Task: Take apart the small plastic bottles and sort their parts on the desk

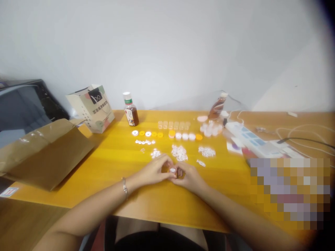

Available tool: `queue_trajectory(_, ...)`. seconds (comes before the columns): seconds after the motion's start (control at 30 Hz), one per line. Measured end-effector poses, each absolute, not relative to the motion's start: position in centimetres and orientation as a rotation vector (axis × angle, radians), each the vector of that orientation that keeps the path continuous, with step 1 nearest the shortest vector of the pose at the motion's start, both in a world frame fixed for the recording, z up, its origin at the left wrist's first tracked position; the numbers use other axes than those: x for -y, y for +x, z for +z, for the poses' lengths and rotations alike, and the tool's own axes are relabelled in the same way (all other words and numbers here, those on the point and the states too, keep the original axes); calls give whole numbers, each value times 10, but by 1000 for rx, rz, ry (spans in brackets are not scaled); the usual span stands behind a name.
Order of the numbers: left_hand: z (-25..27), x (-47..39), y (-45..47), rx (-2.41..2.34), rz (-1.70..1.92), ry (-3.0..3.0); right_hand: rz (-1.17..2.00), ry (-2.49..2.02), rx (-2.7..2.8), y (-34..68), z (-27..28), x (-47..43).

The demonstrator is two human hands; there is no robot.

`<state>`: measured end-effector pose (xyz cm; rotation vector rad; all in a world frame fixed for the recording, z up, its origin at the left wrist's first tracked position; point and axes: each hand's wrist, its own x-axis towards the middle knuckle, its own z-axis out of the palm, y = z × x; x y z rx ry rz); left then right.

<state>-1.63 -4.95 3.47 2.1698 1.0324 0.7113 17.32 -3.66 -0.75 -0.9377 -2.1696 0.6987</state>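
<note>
Near the front middle of the table, my left hand point(156, 170) and my right hand point(191, 178) meet, fingers closed around a small round piece with a white top point(172, 170). Fingers hide most of it, so its exact kind is unclear. Beyond them lie small white discs point(155, 153), a pile of white openwork plastic pieces point(179, 152) and a second such pile point(206, 151). Farther back run a row of white and yellow round discs point(148, 134), a row of white and orange caps point(185, 136), and several small clear cups point(176, 125).
A dark drink bottle point(132, 116) and a tilted brown bottle point(217, 106) stand at the back. A paper bag point(98, 111) and an open cardboard box point(49, 153) occupy the left. On the right are a power strip point(248, 136), cables and a heap of whitish parts point(210, 129).
</note>
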Motion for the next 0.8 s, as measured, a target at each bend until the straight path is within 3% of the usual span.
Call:
queue_trajectory(0.13,39,47,-20,-767,623,2208,704,-946,2181,174,-9,35)
queue_trajectory(0.8,45,51,-17,-827,740,2280,723,-947,2145,174,-12,34)
